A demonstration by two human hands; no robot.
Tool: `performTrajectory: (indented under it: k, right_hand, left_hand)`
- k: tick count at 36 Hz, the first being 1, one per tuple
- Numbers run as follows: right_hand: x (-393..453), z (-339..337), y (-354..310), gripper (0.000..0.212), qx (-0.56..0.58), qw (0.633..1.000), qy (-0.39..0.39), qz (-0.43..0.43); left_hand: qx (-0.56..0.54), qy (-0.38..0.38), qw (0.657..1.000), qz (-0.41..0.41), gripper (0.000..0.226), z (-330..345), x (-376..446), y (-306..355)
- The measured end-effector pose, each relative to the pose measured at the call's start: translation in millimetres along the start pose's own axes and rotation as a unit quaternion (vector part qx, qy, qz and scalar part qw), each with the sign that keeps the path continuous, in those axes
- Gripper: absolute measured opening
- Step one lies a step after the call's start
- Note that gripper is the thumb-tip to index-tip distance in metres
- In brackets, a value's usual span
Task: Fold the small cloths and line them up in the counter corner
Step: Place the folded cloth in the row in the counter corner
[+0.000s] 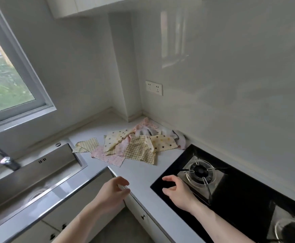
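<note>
Left hand [114, 189], right hand [175, 188] empty, fingers loosely curled, hovering over counter [143, 174]. Cloths [132, 146] heaped unfolded near corner; nothing lined up yet.

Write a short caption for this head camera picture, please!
Two empty hands reach toward a heap of unfolded small cloths in the counter corner.

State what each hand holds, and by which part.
Nothing. The left hand and right hand hover empty, short of the cloths.
</note>
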State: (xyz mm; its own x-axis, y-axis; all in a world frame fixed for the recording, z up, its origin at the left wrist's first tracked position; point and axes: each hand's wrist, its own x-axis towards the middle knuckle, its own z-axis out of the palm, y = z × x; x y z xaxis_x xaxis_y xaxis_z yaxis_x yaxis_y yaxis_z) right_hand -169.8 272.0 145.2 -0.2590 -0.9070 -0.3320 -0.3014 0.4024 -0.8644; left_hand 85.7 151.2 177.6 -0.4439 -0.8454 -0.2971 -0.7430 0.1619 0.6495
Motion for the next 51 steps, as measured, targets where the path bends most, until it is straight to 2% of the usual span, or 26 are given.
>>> performTrajectory:
  k: [11, 17, 23, 34, 38, 42, 46, 51]
  right_hand:
    - [73.5, 15.0, -14.0, 0.031, -0.013, 0.998, 0.051, 0.030]
    - [106.3, 29.9, -11.4, 0.034, -0.004, 0.993, 0.102, 0.067]
    - [135.2, 54.4, -2.9, 0.036, 0.002, 0.977, 0.169, 0.131]
    - [165.5, 86.1, 39.0, 0.031, -0.067, 0.957, 0.236, 0.154]
    - [175.8, 89.3, 71.5, 0.037, -0.175, 0.947, 0.228, 0.143]
    - [188.6, 102.2, 112.1, 0.055, -0.288, 0.929, 0.195, 0.125]
    - [199.4, 119.7, 142.1, 0.059, -0.341, 0.904, 0.243, 0.088]
    - [206.1, 122.9, 161.1, 0.060, -0.400, 0.873, 0.275, 0.041]
  left_hand:
    - [0.021, -0.057, 0.998, 0.013, 0.018, -22.3, 94.3, -14.4]
    - [0.100, -0.107, 0.988, 0.047, 0.019, -31.0, 167.6, -34.0]
    - [0.196, -0.168, 0.960, 0.110, 0.038, -22.2, 243.6, -52.0]
    - [0.309, -0.224, 0.908, 0.173, 0.059, 47.3, 320.6, -46.3]
    - [0.318, -0.206, 0.903, 0.200, 0.072, 77.6, 343.6, -68.8]
    - [0.252, -0.102, 0.924, 0.269, 0.071, 105.3, 354.6, -105.0]
    - [0.198, -0.015, 0.928, 0.314, 0.062, 124.5, 357.0, -129.9]
    - [0.192, 0.055, 0.919, 0.340, 0.051, 131.2, 358.3, -134.8]
